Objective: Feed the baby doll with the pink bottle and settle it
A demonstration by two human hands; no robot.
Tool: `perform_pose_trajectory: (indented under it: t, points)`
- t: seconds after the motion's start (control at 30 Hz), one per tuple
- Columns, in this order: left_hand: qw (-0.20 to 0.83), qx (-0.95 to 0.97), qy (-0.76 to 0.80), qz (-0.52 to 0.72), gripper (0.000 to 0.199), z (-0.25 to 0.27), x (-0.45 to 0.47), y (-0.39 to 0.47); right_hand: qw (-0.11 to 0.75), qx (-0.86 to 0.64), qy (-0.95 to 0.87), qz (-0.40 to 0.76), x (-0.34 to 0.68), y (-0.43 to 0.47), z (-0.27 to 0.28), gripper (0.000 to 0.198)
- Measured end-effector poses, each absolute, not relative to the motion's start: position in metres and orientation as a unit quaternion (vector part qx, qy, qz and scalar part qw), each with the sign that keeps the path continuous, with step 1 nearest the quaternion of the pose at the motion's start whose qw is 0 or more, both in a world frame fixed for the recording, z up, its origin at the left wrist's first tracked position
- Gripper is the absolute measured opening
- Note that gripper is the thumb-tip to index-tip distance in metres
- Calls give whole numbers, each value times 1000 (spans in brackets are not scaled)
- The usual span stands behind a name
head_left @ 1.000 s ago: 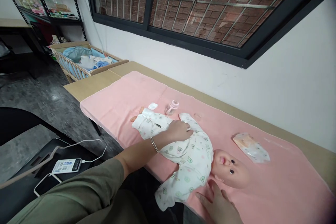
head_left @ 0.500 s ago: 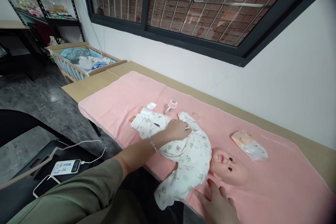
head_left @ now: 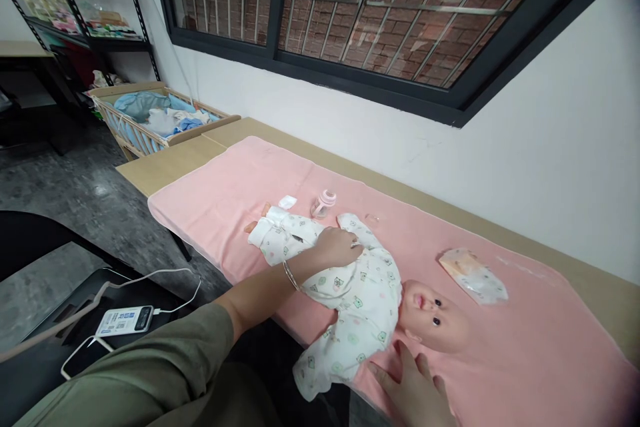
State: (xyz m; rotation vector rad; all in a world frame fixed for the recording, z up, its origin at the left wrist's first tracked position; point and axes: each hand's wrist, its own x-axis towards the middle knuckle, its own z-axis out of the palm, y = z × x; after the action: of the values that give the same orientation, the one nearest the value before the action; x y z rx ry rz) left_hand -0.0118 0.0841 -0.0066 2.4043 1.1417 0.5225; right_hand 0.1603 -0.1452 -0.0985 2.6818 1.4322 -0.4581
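A baby doll (head_left: 367,307) in white printed clothes lies face up on a pink mat (head_left: 210,213), its head towards the right. My left hand (head_left: 337,247) rests on the doll's belly with the fingers curled in. Whatever lies under those fingers is hidden from view. Near the doll's head and shoulder, my right hand (head_left: 417,390) lies on the mat with its fingers spread, holding nothing. A small pink-capped baby bottle (head_left: 323,204) stands beyond the doll's legs, beside a small white piece (head_left: 287,201). A little clear piece (head_left: 373,218) lies past the far sleeve.
A clear plastic packet (head_left: 473,277) lies on the mat past the doll's head. Beyond the table's far left end stands a wooden crib (head_left: 173,140) with blue bedding. A white power bank (head_left: 125,321) with cables sits at lower left. The barred window (head_left: 273,60) is behind.
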Motion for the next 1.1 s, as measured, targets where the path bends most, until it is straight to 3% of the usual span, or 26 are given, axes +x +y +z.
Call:
perform_pose_trajectory:
  t: [1.1]
  points:
    - [211, 869, 403, 194, 30, -10, -12, 86, 72, 872, 452, -173, 160, -144, -95, 81]
